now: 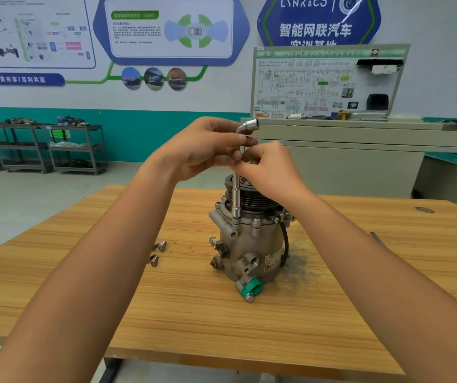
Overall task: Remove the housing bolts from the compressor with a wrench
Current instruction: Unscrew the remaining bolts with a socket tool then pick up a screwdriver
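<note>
Compressor (252,252) stands upright near the middle of the wooden counter (166,313), its long axis vertical. Its grooved pulley (252,200) faces up, and a port with a green cap (255,287) sits at the base, towards the camera. A black cable (286,241) hangs down its right side.

An L-shaped socket wrench (236,194) rises straight up from the front of the housing's top flange, its shaft vertical. Its lower socket seems to sit on a bolt there, though the bolt head itself is hidden. A second bolt (255,221) stands in the flange just to the right of the socket. The wrench's bent upper end points up, to the right and away from the camera.

Both hands hold the upper shaft. The left hand (199,150) has its fingers (238,140) curled round the shaft just under the bend. The right hand (268,167) pinches the shaft just below, its fingers (249,157) touching those of the left.

Several loose bolts (158,251) lie on the counter left of the compressor, apart from it.

Grey shelf carts (75,147) stand by the far wall and hold dark parts (69,120) on their top shelves.
</note>
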